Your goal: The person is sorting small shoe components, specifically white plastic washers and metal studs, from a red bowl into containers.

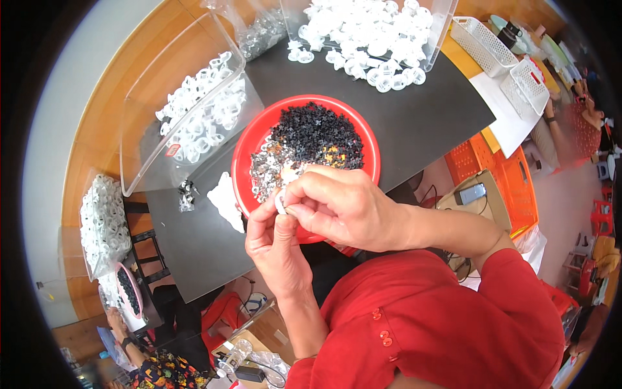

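Note:
My left hand and my right hand meet over the near side of a red round basin. Between their pinched fingertips is a small white ring-shaped plastic piece, partly covered by the fingers. In the basin, small black parts are heaped at the far side, with small silvery metal parts at the left. A few orange-yellow bits lie at the right, among the black ones. My hands hide the basin's near middle.
A clear bin of white plastic parts stands left on the dark table; another heap of white parts fills a clear bin at the back. White baskets stand at right, above an orange crate. Another person's hand shows lower left.

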A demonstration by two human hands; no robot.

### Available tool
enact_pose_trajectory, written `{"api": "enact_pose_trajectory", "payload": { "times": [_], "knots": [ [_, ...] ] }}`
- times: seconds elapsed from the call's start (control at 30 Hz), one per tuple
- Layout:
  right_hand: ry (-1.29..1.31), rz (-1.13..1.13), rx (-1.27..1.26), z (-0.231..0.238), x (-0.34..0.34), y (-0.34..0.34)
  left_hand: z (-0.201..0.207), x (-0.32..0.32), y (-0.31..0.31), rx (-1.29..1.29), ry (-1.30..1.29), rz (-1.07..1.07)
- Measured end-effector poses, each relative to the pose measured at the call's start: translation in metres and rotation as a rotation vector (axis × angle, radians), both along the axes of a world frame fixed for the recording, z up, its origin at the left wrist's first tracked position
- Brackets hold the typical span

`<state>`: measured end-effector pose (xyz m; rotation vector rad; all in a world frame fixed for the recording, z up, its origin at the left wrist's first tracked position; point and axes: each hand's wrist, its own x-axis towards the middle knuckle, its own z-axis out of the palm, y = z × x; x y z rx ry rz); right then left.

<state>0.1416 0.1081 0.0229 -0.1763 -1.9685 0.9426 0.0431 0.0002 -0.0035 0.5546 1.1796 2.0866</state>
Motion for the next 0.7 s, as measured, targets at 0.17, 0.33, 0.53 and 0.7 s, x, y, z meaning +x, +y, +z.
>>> {"api": "enact_pose_trajectory", "payload": {
  "times": [0.17, 0.33, 0.53, 0.7],
  "knots": [
    [-0.134, 0.149, -0.135, 0.01, 0.001, 0.01, 0.008, 0.0, 0.001, 0.021, -0.009, -0.026],
    [-0.302, 0.215, -0.065, 0.045, -0.019, 0.038, 0.018, -0.005, 0.001, 0.026, 0.005, -0.059],
    [0.07, -0.155, 0.157, 0.079, -0.109, 0.11, 0.029, -0.012, 0.0, -0.081, 0.098, -0.078],
    [-0.356, -0.575, 0.167, 0.055, -0.106, 0.205, 0.031, -0.021, -0.011, -0.067, 0.084, -0.037]
  ]
}}
